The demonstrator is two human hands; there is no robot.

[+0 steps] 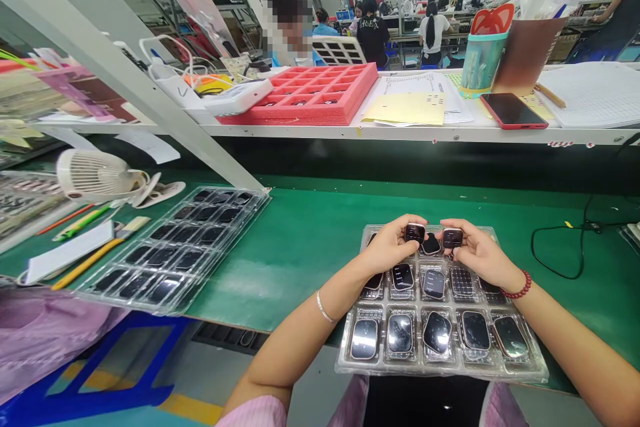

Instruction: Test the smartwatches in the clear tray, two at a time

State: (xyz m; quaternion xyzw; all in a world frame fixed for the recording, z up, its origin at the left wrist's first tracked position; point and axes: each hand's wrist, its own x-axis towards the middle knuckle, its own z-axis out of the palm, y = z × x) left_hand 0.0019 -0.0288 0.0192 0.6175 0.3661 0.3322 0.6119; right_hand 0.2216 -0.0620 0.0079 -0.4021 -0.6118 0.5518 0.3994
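Observation:
My left hand (397, 243) is closed on a small smartwatch body (415, 233) with a dark screen. A second smartwatch body (453, 238) is pinched between the fingers of my right hand (480, 253). Both are held above the far row of a clear plastic tray (440, 368), which sits at the near table edge. Several watch bodies lie in its pockets, such as one (475, 331) in the near row; some screens are lit with text. One pocket (463, 282) in the middle row holds no watch. My hands cover part of the far row.
Another clear tray (200, 265) of dark screens lies to the left, beside a white fan (97, 175) and a yellow-handled tool (87, 265). A black cable (557, 273) loops at right. The shelf ahead carries a red foam tray (310, 97) and a phone (514, 111). People sit beyond.

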